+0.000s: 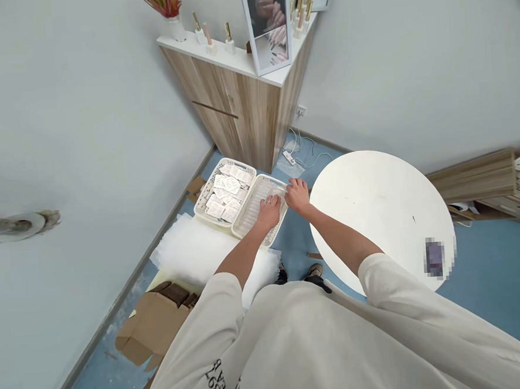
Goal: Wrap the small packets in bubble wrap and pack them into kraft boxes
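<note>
A white plastic basket (pixel 269 242) on the right of a pair holds rows of clear plastic pieces (pixel 251 210); their exact kind is too small to tell. My left hand (pixel 269 212) reaches over this basket, fingers apart and resting on the clear pieces, with a ring on one finger. At the basket's far right edge, my right hand (pixel 298 197) has its fingers curled over the rim. Beside it, touching, stands a second white basket (pixel 199 205), filled with white printed cards or packets (pixel 228 187).
A round white table (pixel 375 211) stands close to my right arm. White foam sheets (pixel 197 245) and a cardboard box (pixel 156 324) lie left. Ahead is a wood-grain cabinet (pixel 236 96) bearing a picture frame (pixel 270 29) and small bottles. White cables (pixel 303 148) trail on the floor.
</note>
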`<action>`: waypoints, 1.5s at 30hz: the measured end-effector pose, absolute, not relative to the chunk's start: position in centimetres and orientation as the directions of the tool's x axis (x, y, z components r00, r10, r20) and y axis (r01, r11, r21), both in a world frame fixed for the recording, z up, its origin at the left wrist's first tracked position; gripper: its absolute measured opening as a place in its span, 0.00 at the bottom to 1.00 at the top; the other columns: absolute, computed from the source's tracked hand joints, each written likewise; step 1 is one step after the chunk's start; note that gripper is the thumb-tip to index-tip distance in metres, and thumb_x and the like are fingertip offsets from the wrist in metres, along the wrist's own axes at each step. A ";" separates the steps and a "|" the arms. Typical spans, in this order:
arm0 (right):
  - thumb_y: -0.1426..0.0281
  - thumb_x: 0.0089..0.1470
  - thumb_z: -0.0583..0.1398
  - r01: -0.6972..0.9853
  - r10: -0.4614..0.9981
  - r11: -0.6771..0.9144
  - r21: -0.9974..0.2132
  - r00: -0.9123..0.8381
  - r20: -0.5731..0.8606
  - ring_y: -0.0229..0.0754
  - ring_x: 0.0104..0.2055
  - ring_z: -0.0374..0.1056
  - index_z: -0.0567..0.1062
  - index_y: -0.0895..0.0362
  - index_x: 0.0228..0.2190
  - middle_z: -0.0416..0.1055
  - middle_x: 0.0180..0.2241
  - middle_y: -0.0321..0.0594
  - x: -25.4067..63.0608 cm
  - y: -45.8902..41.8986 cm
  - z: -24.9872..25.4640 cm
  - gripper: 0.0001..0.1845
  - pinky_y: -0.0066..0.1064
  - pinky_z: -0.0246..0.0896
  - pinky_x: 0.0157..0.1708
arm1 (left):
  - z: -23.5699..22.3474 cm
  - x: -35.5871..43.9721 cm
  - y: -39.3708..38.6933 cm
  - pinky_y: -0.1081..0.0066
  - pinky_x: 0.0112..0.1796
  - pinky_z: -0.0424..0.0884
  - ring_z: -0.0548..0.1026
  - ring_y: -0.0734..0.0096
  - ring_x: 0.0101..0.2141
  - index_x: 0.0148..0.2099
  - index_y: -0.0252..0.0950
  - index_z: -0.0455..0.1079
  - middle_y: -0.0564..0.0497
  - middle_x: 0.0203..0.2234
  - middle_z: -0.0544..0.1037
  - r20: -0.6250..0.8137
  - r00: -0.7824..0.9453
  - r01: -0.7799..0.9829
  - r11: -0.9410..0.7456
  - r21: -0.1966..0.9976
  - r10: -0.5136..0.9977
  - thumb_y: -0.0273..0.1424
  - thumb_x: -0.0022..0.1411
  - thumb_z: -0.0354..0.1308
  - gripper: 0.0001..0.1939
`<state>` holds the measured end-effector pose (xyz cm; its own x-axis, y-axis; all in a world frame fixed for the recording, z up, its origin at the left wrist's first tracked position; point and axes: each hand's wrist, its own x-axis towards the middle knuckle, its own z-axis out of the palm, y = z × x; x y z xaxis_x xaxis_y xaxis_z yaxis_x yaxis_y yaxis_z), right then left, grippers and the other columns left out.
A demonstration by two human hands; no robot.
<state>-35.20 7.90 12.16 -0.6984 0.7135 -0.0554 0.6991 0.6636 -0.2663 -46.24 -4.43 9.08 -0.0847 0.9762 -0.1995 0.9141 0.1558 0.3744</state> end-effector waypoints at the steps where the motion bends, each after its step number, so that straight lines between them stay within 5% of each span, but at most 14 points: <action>1: 0.71 0.61 0.54 0.694 0.711 0.669 -0.265 -0.702 -0.045 0.62 0.60 0.51 0.79 0.61 0.47 0.64 0.58 0.57 -34.8 7.8 12.5 0.18 0.54 0.43 0.61 | 9.1 -46.2 -4.4 0.45 0.64 0.46 0.54 0.47 0.67 0.73 0.35 0.51 0.38 0.68 0.58 -0.196 -0.087 0.917 0.155 0.369 0.977 0.22 0.64 0.45 0.35; 12: 0.65 0.64 0.54 0.751 0.806 0.554 -0.359 -0.592 0.005 0.57 0.55 0.59 0.75 0.56 0.48 0.70 0.52 0.50 -25.2 6.6 15.6 0.16 0.46 0.51 0.57 | 10.7 -44.7 -3.6 0.49 0.62 0.52 0.59 0.48 0.64 0.71 0.35 0.55 0.36 0.65 0.61 -0.156 -0.167 0.917 0.211 0.338 0.974 0.22 0.62 0.47 0.34; 20: 0.65 0.63 0.55 0.831 0.886 0.415 -0.370 -0.462 -0.044 0.54 0.51 0.65 0.76 0.56 0.45 0.73 0.48 0.49 -11.6 6.0 14.4 0.14 0.45 0.56 0.53 | 13.4 -34.1 -1.4 0.53 0.60 0.56 0.62 0.49 0.63 0.69 0.38 0.59 0.38 0.62 0.65 -0.050 -0.111 0.912 0.122 0.392 0.993 0.23 0.65 0.46 0.30; 32: 0.68 0.65 0.53 0.878 0.926 0.114 -0.464 -0.263 -0.270 0.47 0.43 0.71 0.74 0.54 0.46 0.74 0.46 0.45 9.5 3.5 9.0 0.12 0.37 0.64 0.43 | 8.2 -11.9 -0.8 0.56 0.57 0.66 0.68 0.54 0.60 0.69 0.39 0.57 0.41 0.64 0.65 -0.384 0.157 0.779 0.125 0.615 0.910 0.32 0.69 0.46 0.27; 39: 0.70 0.65 0.51 0.812 0.928 0.073 -0.579 -0.268 -0.260 0.46 0.44 0.71 0.71 0.55 0.50 0.73 0.49 0.46 15.4 2.4 6.0 0.15 0.37 0.65 0.47 | 5.3 -3.7 -0.5 0.63 0.55 0.69 0.70 0.58 0.60 0.74 0.34 0.46 0.38 0.68 0.59 -0.453 0.160 0.703 0.221 0.676 0.877 0.34 0.70 0.47 0.34; 45: 0.74 0.62 0.49 0.763 0.926 0.080 -0.641 -0.295 -0.235 0.46 0.47 0.71 0.70 0.55 0.52 0.68 0.55 0.47 17.2 1.2 3.9 0.19 0.39 0.66 0.49 | 4.0 -1.2 -1.1 0.63 0.57 0.67 0.67 0.57 0.63 0.73 0.34 0.51 0.40 0.67 0.63 -0.511 0.135 0.723 0.268 0.636 0.849 0.33 0.68 0.51 0.33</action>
